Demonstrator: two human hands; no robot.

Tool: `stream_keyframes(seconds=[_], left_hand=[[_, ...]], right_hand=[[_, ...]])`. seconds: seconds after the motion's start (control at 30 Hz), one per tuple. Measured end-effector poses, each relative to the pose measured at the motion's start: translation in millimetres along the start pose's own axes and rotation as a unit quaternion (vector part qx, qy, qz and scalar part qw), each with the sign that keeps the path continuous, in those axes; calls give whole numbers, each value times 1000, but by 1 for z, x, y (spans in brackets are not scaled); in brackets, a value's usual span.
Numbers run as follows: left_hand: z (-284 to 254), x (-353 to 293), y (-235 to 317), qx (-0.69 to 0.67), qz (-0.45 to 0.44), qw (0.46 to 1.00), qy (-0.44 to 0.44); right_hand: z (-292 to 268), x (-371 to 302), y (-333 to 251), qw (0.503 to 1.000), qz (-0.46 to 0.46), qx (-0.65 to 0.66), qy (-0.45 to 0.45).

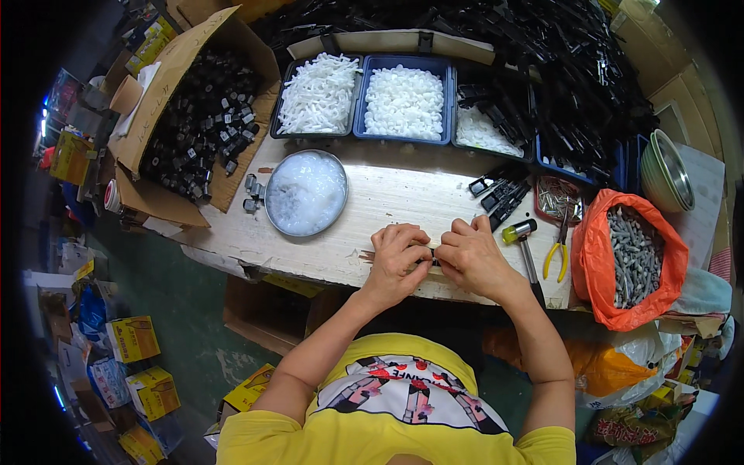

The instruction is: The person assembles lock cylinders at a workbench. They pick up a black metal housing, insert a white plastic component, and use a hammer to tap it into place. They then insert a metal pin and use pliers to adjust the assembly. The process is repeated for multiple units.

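Pinched piece: we see a small dark part (433, 256) between the left hand (397, 262) and the right hand (479, 260), at the near edge of the desk (387, 186); the fingertips of both are clamped on it and hide most of it, so we cannot tell its shape;
Hard to make out: beyond the right hand, a heap of black parts (573, 85) runs together and covers much of the bins (496, 153) under it; well left of the left hand, stacked goods (91, 310) fade into the dark edge of view;
Around the hands: a round pan (346, 194) of translucent pieces lies ahead and left of the left hand; right of the right hand we find a hammer (520, 231), then yellow-handled pliers (559, 243), then an orange bag (593, 267) of grey pieces;
Lettering: we see print on the yellow shirt (256, 434), nearer the body than either hand, and on yellow boxes (134, 339) well left of the left hand.
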State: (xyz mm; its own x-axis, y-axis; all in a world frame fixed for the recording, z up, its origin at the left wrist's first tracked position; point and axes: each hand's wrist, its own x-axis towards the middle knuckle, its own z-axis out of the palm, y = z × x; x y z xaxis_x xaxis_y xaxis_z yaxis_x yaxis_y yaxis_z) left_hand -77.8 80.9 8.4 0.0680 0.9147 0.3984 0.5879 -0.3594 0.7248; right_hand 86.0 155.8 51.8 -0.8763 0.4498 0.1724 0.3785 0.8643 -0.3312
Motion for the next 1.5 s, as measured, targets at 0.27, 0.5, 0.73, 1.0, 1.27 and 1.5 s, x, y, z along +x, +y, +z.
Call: stream_keyframes(seconds=[0.27,0.5,0.73,1.0,1.27,1.5], left_hand=[[-2,4,8,18,-36,999,-4],[3,6,12,36,-74,997,5],[4,1,7,92,3,996,8],[-25,20,-10,128,53,989,42],[-112,145,-101,283,-63,938,193],[-103,217,-132,402,-35,904,142]], right_hand=[[1,-10,-3,997,48,8,56],[-19,-36,-1,987,102,17,123],[-70,-93,14,944,229,-103,216],[-116,-232,88,754,581,-284,110],[-117,-233,102,777,590,-189,108],[-116,-245,112,793,562,-154,178]])
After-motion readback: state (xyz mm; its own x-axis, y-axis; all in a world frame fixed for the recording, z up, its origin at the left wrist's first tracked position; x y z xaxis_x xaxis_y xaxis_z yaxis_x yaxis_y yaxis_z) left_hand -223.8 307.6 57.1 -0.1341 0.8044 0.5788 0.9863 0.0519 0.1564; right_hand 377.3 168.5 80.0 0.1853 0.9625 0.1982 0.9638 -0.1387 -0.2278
